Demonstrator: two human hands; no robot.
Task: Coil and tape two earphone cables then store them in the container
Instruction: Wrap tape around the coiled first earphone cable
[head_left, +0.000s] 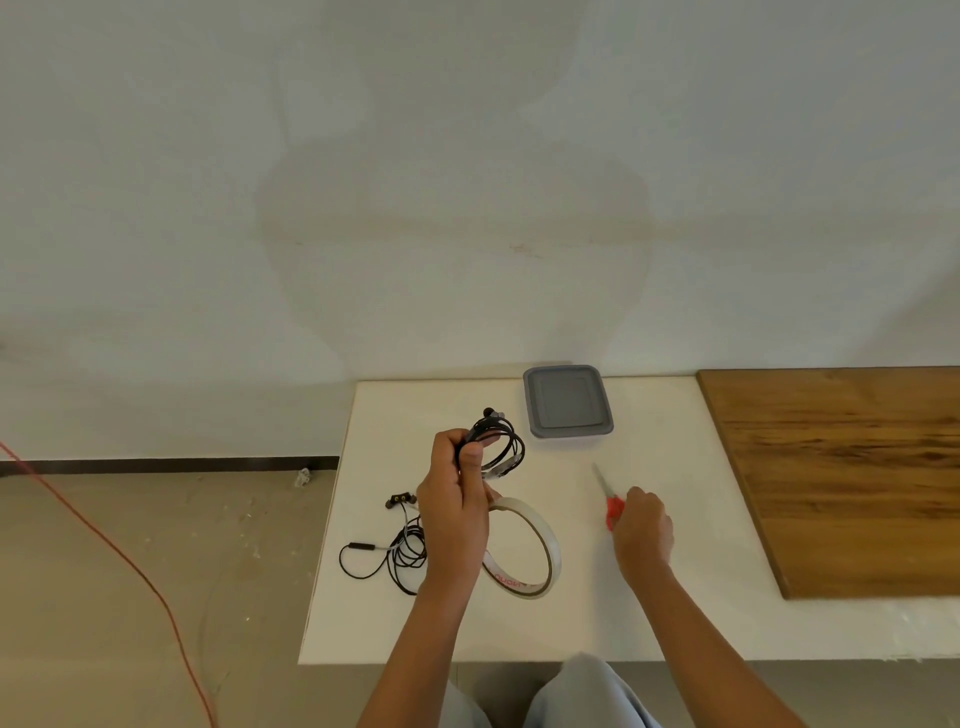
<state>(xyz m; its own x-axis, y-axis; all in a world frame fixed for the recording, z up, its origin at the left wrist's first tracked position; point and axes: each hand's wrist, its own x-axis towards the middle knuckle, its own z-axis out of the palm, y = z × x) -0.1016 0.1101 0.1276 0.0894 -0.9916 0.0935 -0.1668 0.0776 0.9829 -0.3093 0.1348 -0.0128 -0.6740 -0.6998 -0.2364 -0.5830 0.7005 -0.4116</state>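
Note:
My left hand (453, 512) is raised above the white table (675, 597) and grips a coiled black earphone cable (501, 444); a strip of tape hangs from the coil. A roll of clear tape (524, 551) hangs around the same hand's lower fingers. A second black earphone cable (395, 551) lies loosely tangled on the table to the left of that hand. My right hand (643, 530) rests on the table over the red handles of a pair of scissors (608, 496). The container, closed with a grey lid (567, 400), stands at the table's far edge.
A brown wooden board (841, 467) covers the table's right side. A red cord (130, 561) runs across the floor on the left. A pale wall stands behind the table. My knees show below the front edge.

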